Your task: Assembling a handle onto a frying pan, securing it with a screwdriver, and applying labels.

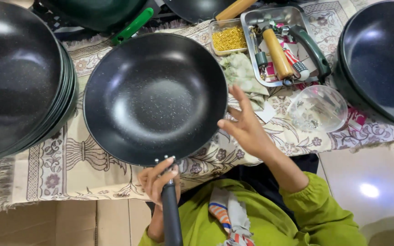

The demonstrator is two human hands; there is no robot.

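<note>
Currently centre frame: black pan (155, 98), flat over a patterned cloth (83, 168), handle (171, 214) pointing back toward the body. Left hand (157, 180) wrapped around the handle right at the rim joint, fingers closed on it. Right hand (245, 125) open, fingers spread, holding nothing, hovering at the pan's right rim; contact with the rim can't be confirmed. Left of the pan, just beside it: stack of dark pans (19, 77). Far right: another dark pan (379, 59). Top edge: green pan (96, 11) with a green handle (132, 26). Right of the pan, on the cloth: crumpled pale rag (245, 75), then a clear plastic bowl (318, 108) with small bits inside. Behind the rag: small tub of brass-coloured screws (229, 38), touching a metal tray (274, 20). In the tray: wooden-handled tool (277, 52) and a dark green handle (313, 48). Bottom: green sleeves (315, 214), cardboard (46, 223) under the cloth's edge.
</note>
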